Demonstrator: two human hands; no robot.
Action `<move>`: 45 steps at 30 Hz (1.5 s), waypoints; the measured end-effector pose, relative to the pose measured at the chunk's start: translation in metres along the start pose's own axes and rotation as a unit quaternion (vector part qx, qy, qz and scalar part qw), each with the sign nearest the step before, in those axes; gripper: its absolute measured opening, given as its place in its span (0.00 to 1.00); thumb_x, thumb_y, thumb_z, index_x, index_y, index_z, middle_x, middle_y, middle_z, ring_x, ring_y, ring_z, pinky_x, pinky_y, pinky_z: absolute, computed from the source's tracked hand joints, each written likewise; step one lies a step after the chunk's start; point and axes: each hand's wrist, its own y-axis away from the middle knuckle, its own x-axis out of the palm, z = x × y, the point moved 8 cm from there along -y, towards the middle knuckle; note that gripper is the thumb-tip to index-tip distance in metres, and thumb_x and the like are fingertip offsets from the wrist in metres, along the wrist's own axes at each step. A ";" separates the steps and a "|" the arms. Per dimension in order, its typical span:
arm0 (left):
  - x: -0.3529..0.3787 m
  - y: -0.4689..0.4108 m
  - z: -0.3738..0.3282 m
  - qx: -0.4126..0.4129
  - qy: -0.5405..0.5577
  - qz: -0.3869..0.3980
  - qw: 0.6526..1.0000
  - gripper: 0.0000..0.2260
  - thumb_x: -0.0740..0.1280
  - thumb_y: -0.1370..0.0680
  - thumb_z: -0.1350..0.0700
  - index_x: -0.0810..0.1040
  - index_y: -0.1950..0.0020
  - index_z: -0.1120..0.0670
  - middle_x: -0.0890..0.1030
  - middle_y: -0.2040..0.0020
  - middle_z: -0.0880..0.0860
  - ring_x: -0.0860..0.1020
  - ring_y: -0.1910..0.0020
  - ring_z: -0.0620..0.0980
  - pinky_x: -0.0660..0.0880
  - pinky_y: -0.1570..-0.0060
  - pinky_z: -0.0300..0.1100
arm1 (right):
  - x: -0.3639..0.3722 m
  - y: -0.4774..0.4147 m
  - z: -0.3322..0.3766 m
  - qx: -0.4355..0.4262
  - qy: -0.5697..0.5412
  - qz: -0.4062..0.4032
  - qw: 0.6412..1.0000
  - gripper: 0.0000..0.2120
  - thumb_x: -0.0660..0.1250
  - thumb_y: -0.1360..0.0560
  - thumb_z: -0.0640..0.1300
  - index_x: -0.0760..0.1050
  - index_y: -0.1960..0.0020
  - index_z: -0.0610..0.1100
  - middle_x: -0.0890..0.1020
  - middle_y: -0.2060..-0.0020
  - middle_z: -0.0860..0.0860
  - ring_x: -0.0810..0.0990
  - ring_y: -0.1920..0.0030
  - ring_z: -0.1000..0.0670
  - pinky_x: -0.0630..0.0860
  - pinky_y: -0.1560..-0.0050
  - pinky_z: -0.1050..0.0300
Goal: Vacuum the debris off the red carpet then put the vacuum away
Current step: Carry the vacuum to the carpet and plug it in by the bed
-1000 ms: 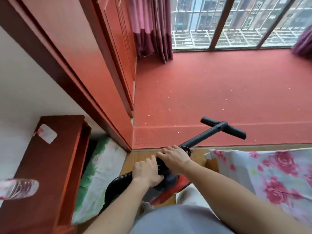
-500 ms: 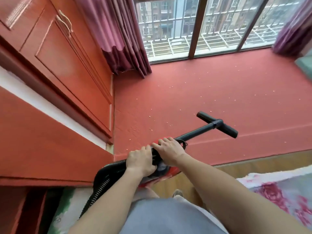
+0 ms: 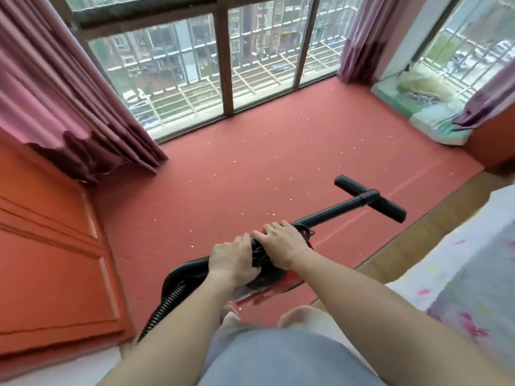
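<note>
Head view, looking down past the person's own forearms: both hands are clamped on the top of a small red vacuum (image 3: 281,284) held low in the middle of the frame. The left hand (image 3: 232,263) has its fingers curled down over the black upper part of the body, right where the ribbed black hose (image 3: 178,282) comes out and loops off toward the lower left. The right hand (image 3: 281,246) sits just beside it, nearly touching, with fingers bent over the front of the body, where a bunch of black cord shows. From under that hand a black tube (image 3: 328,214) runs up and to the right, ending in a cross-bar head (image 3: 369,197) that hangs over the red carpet (image 3: 250,162); whether it touches the pile I cannot tell. The carpet fills the centre of the frame, and pale crumbs of debris (image 3: 269,214) are scattered across it, thickest just left of the tube and thinner toward the window (image 3: 178,68) along the top. A dark pink curtain (image 3: 55,107) hangs in the upper left above orange-red cabinet doors (image 3: 50,246). At the right edge lies a flowered bed cover (image 3: 473,274), with a strip of wooden floor (image 3: 418,238) between it and the carpet. In the upper right corner some pale green bedding (image 3: 434,121) rests by a second window.
</note>
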 end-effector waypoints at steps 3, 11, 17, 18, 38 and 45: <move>-0.023 -0.055 -0.012 0.059 -0.022 -0.001 0.998 0.20 0.66 0.28 0.41 0.68 0.42 0.51 0.79 0.50 0.49 0.82 0.53 0.56 0.71 0.57 0.48 | -0.007 -0.022 -0.047 0.052 -0.025 0.002 0.998 0.25 0.67 0.28 0.43 0.66 0.32 0.49 0.77 0.44 0.46 0.76 0.43 0.42 0.68 0.42 0.48; -0.089 -0.234 -0.082 0.207 -0.129 -0.003 0.970 0.22 0.68 0.30 0.41 0.69 0.42 0.50 0.79 0.51 0.48 0.81 0.53 0.56 0.70 0.60 0.47 | -0.013 -0.079 -0.211 0.186 -0.104 -0.025 0.977 0.27 0.69 0.30 0.45 0.64 0.34 0.50 0.77 0.46 0.46 0.77 0.45 0.42 0.69 0.45 0.47; -0.138 -0.347 -0.150 0.259 -0.177 -0.032 0.949 0.21 0.67 0.29 0.41 0.69 0.42 0.50 0.79 0.49 0.48 0.81 0.51 0.54 0.69 0.60 0.47 | -0.029 -0.109 -0.337 0.239 -0.135 -0.043 0.961 0.30 0.71 0.31 0.45 0.64 0.32 0.49 0.78 0.45 0.47 0.78 0.43 0.42 0.71 0.43 0.46; -0.147 -0.364 -0.161 0.265 -0.178 -0.039 0.947 0.22 0.67 0.29 0.41 0.69 0.41 0.50 0.78 0.48 0.48 0.81 0.50 0.55 0.68 0.60 0.47 | -0.033 -0.113 -0.357 0.246 -0.137 -0.046 0.958 0.30 0.71 0.31 0.45 0.64 0.32 0.49 0.78 0.45 0.47 0.78 0.44 0.42 0.71 0.43 0.46; -0.248 -0.742 -0.390 0.519 -0.232 -0.023 0.822 0.22 0.67 0.28 0.42 0.68 0.39 0.51 0.79 0.47 0.48 0.81 0.49 0.54 0.70 0.59 0.46 | -0.043 -0.206 -0.746 0.488 -0.190 -0.035 0.851 0.27 0.70 0.29 0.47 0.66 0.33 0.48 0.79 0.48 0.46 0.80 0.48 0.42 0.74 0.47 0.47; -0.247 -0.831 -0.506 0.559 -0.300 -0.018 0.773 0.22 0.67 0.30 0.42 0.69 0.40 0.51 0.79 0.47 0.48 0.80 0.49 0.54 0.72 0.57 0.48 | -0.009 -0.192 -0.870 0.539 -0.239 -0.066 0.805 0.30 0.70 0.28 0.50 0.64 0.30 0.47 0.78 0.46 0.46 0.80 0.46 0.41 0.75 0.45 0.46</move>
